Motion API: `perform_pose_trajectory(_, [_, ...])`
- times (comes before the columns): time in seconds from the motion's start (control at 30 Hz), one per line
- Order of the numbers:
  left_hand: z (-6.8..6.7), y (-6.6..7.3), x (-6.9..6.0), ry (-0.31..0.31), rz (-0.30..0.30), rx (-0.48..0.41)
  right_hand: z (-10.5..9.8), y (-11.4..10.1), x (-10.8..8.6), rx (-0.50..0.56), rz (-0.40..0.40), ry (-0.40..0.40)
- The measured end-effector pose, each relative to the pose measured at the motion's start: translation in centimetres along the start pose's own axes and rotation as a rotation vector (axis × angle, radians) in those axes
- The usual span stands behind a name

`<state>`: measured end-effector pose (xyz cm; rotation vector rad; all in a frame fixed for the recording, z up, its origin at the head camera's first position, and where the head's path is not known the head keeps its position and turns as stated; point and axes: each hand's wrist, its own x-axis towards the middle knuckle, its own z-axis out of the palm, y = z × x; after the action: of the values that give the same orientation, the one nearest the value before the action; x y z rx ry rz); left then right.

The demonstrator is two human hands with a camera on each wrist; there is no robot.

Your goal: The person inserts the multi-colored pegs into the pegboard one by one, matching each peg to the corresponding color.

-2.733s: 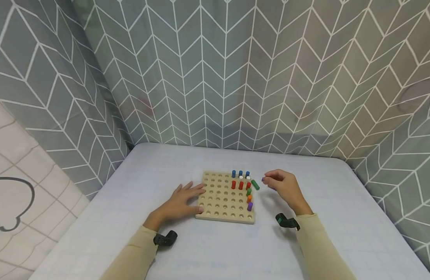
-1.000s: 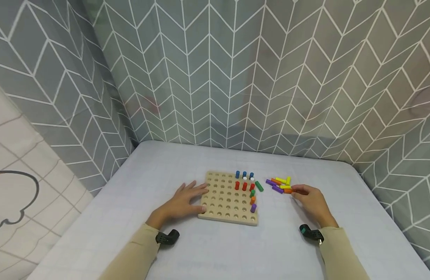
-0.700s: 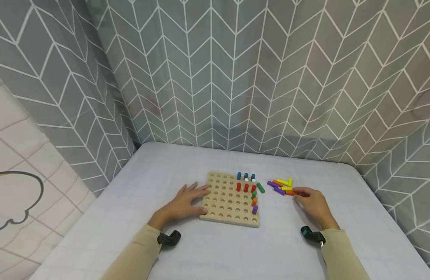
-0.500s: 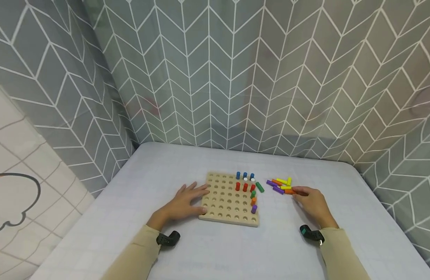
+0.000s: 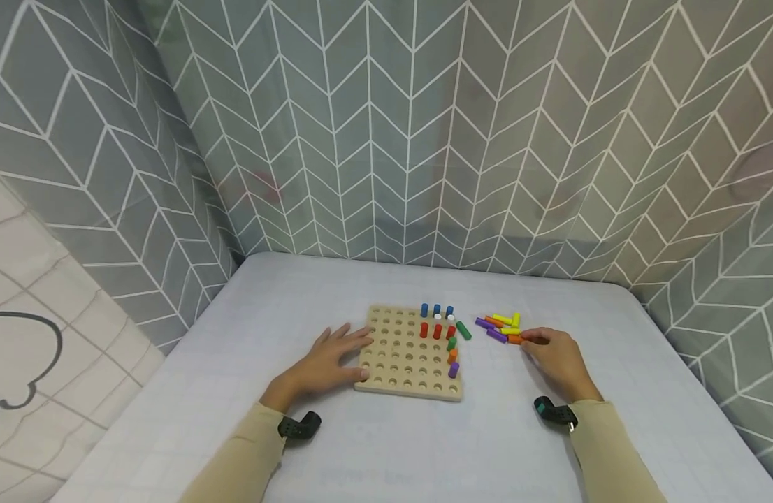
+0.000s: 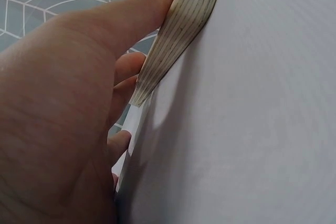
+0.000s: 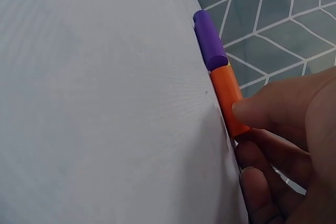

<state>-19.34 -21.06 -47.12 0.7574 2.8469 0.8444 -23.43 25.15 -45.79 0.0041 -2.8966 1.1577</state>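
A wooden pegboard (image 5: 408,363) lies on the table with blue, white and red pegs at its back right and single green, orange and purple pegs down its right side. My left hand (image 5: 328,361) rests on the board's left edge, fingers spread; in the left wrist view the thumb of that hand (image 6: 73,87) lies on the board's edge (image 6: 184,30). To the right, my right hand (image 5: 559,360) pinches the end of an orange peg (image 5: 515,339) lying at the near side of a loose pile. The right wrist view shows thumb and fingers on this orange peg (image 7: 228,98), end to end with a purple peg (image 7: 210,40).
Loose purple (image 5: 496,336), yellow (image 5: 502,319) and orange pegs lie together right of the board. A loose green peg (image 5: 464,330) sits between board and pile. Patterned cloth (image 5: 399,140) hangs behind the table (image 5: 386,454).
Since the earliest frame, my right hand has moved right from beside the board, and the purple peg it held is no longer in it. Lately both hands keep their places; the view shifts slightly.
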Motion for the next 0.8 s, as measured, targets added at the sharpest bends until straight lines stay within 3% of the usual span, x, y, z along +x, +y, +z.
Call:
perform_pose_trajectory(0.43, [-0.2,0.1,-0.1,-0.001,-0.003,-0.015,-0.3,-0.2,0.1,-0.094,-0.071,0.020])
perform_pose_trajectory(0.67, [-0.3,0.3,-0.1,-0.007,-0.004,-0.020,-0.7,-1.0,0.1,-0.226,-0.139,-0.077])
perform_pose_trajectory(0.8, [-0.2,0.4,-0.1,-0.008,-0.010,-0.027,-0.7,-1.1,-0.2,-0.233,-0.139,-0.082])
